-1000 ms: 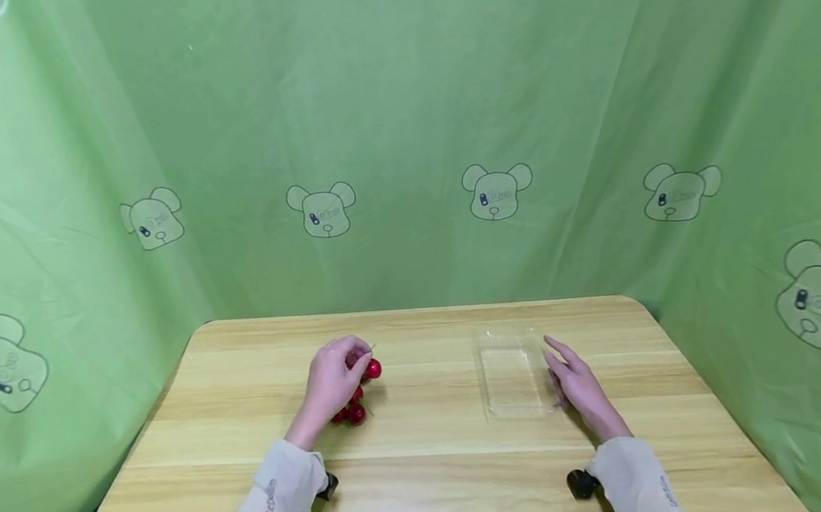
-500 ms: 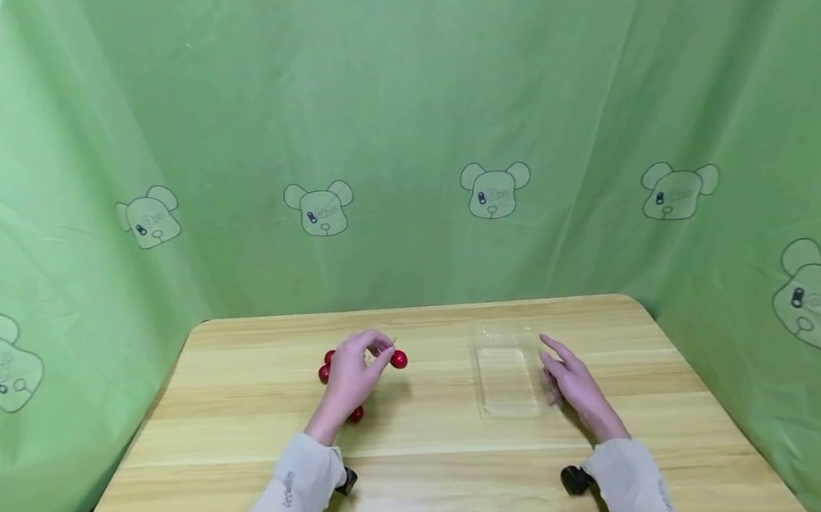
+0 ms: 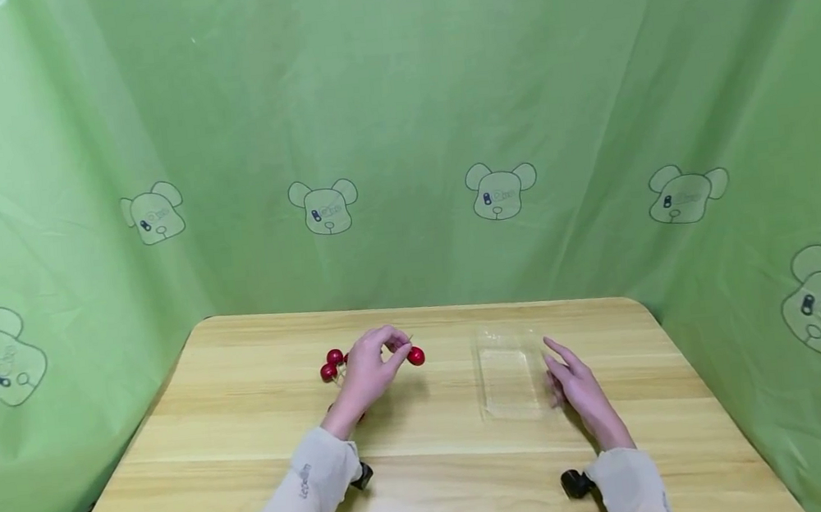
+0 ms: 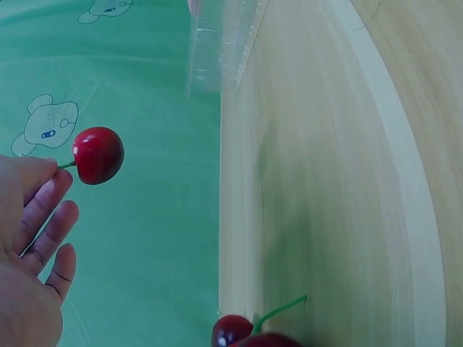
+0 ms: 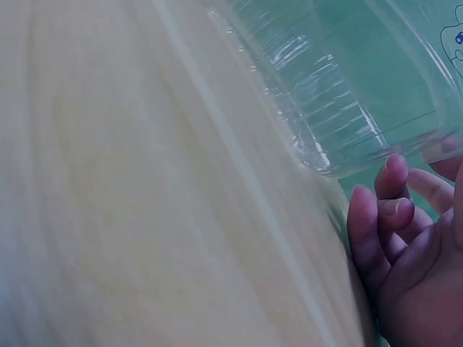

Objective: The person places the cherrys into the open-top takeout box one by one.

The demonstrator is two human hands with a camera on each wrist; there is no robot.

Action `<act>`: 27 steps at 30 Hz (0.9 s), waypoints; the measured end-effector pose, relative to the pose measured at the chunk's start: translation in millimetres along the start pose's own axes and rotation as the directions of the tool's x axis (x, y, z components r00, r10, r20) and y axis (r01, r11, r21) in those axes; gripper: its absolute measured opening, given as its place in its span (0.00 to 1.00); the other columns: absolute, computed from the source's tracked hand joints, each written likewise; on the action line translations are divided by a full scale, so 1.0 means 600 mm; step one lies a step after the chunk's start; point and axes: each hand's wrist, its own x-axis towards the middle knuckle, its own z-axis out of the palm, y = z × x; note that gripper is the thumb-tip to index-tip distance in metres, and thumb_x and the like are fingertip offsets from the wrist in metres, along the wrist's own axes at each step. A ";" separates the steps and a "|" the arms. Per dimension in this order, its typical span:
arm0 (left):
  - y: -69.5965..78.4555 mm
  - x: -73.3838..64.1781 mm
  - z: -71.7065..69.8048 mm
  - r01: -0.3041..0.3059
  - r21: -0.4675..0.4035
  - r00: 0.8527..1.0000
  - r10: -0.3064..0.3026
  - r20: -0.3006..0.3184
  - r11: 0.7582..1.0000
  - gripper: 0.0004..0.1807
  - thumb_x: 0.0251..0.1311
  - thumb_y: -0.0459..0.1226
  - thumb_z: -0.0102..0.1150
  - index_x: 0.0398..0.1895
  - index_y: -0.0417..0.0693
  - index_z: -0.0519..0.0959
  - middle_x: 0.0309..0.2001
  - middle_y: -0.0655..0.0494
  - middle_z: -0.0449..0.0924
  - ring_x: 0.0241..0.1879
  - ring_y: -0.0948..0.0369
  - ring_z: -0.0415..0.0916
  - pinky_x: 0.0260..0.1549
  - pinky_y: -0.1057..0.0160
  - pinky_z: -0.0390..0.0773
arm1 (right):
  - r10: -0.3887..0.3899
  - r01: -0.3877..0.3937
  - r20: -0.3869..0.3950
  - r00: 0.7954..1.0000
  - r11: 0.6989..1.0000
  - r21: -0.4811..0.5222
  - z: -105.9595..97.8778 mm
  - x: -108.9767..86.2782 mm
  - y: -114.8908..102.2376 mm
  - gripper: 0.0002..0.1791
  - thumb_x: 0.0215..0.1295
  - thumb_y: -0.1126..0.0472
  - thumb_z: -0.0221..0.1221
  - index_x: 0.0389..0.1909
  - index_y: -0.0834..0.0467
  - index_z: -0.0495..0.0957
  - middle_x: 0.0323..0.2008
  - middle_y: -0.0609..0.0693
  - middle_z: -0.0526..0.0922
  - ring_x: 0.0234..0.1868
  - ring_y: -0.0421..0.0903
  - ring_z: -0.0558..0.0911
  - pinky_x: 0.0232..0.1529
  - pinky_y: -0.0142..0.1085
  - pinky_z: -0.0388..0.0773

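Between thumb and forefinger my left hand [image 3: 371, 368] pinches the green stem of a red cherry [image 4: 98, 155], holding it up above the table. The cherry also shows at the fingertips in the head view. More cherries [image 3: 332, 364] lie on the table behind and left of that hand, some partly hidden by the hand and wrist. A clear plastic box [image 3: 508, 372] sits right of the middle, its top open. My right hand [image 3: 577, 388] rests at the box's right side with fingers loosely extended, touching or nearly touching the wall [image 5: 340, 155].
A light wooden table [image 3: 462, 482] lies under everything. Green cloth [image 3: 410, 256] with bear heads printed on it hangs behind the table and on both sides. Black wrist cameras [image 3: 576, 484] sit below the cuffs.
My left hand has moved right, away from the pile, carrying the cherry by its stem. More of the cherries left behind now show. My right hand and the box have stayed in place.
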 end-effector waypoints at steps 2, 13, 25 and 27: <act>0.000 0.001 0.005 0.002 -0.017 1.000 -0.002 0.002 1.000 0.03 0.66 0.38 0.68 0.40 0.51 0.85 0.36 0.60 0.86 0.39 0.61 0.80 0.44 0.49 0.82 | -0.006 0.006 -0.002 1.000 1.000 0.001 0.001 -0.001 0.002 0.33 0.84 0.47 0.45 0.83 0.50 0.50 0.27 0.50 0.73 0.21 0.39 0.68 0.24 0.36 0.79; 0.007 0.012 0.029 0.015 -0.041 1.000 -0.014 0.022 0.999 0.05 0.67 0.37 0.68 0.42 0.49 0.85 0.39 0.57 0.87 0.41 0.61 0.81 0.45 0.47 0.83 | -0.032 0.032 0.003 0.999 0.999 0.014 0.003 -0.004 -0.001 0.33 0.84 0.49 0.45 0.83 0.52 0.51 0.28 0.50 0.74 0.22 0.39 0.68 0.26 0.36 0.80; 0.009 0.031 0.052 0.007 -0.047 0.999 -0.005 0.044 0.999 0.04 0.68 0.38 0.67 0.42 0.50 0.85 0.37 0.59 0.86 0.39 0.63 0.81 0.45 0.50 0.83 | -0.044 0.043 0.004 0.999 0.999 0.023 0.004 -0.003 0.004 0.32 0.84 0.49 0.46 0.83 0.51 0.52 0.27 0.49 0.73 0.22 0.39 0.68 0.26 0.34 0.79; 0.011 0.035 0.057 0.008 -0.058 0.999 -0.005 0.045 0.998 0.03 0.67 0.38 0.67 0.41 0.50 0.84 0.36 0.58 0.86 0.39 0.62 0.80 0.47 0.47 0.83 | -0.043 0.043 0.001 0.999 0.999 0.021 0.004 -0.003 0.004 0.32 0.84 0.49 0.46 0.83 0.51 0.53 0.26 0.48 0.72 0.22 0.38 0.68 0.25 0.34 0.78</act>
